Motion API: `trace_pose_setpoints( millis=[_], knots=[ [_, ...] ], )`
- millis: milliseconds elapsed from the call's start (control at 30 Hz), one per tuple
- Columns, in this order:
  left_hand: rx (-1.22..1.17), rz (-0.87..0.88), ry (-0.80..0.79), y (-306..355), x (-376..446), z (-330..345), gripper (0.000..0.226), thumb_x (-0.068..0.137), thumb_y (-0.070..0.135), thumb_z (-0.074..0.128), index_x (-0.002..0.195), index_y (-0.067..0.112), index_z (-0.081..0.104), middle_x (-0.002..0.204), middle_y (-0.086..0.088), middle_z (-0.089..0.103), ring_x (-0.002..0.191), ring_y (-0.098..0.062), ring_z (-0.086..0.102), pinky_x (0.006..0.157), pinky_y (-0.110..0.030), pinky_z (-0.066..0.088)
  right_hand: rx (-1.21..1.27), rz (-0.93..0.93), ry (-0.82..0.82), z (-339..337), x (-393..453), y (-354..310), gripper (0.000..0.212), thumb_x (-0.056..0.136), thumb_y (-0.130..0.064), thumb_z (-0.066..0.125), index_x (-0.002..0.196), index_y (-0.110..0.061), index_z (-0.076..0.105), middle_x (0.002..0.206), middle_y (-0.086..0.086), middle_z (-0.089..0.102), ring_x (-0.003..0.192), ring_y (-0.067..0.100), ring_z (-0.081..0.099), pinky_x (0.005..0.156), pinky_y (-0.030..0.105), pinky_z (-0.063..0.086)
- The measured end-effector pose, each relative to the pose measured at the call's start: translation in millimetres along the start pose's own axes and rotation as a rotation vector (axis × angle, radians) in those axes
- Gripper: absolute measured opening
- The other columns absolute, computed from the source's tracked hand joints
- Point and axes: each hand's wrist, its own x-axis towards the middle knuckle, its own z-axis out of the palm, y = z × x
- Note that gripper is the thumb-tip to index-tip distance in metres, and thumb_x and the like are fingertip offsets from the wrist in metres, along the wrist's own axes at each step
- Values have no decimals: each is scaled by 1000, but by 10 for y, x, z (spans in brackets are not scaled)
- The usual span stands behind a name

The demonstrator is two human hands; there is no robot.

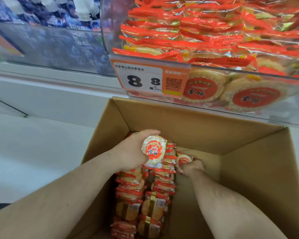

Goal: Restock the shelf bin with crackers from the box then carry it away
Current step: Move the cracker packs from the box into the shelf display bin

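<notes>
Both my forearms reach into the cardboard box (205, 128), my left hand (133, 150) gripping a round cracker pack (154, 150) with a red label, my right hand (192, 167) clutching another pack (184, 160) deeper down, below the full clear bin (248, 107).

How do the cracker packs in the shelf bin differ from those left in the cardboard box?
The shelf bin is heaped nearly full with cracker packs lying jumbled; the cardboard box holds packs only along its left side, stacked in rows, its right side bare. No hand touches the bin's packs; the left hand and right hand each grip box packs. Both share red-and-clear wrappers.
</notes>
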Motion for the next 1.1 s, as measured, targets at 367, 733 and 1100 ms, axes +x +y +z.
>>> trace_pose_setpoints(
  millis=[367, 733, 1100],
  knots=[
    [-112, 139, 21, 298, -252, 23, 87, 75, -16, 60, 136, 44, 45, 117, 7, 59, 87, -10, 62, 58, -24, 51, -112, -311, -330, -1436, -917, 115, 19, 79, -13, 79, 91, -10, 64, 74, 6, 70, 53, 13, 58, 51, 25, 47],
    [-195, 343, 32, 716, -739, -69, 92, 72, -11, 69, 137, 48, 43, 130, 6, 55, 86, -9, 63, 64, -26, 57, 77, -647, -628, -2685, -2563, -120, 51, 67, -15, 84, 110, 3, 62, 95, 10, 72, 85, 19, 69, 77, 28, 55],
    [-315, 538, -164, 1035, -1053, -33, 112, 70, -11, 72, 144, 56, 21, 126, 3, 64, 106, -29, 66, 94, -59, 49, 424, -849, -384, -2549, -2951, -217, 94, 42, -31, 98, 114, 6, 51, 102, 47, 53, 95, 43, 57, 96, 60, 44]
  ],
)
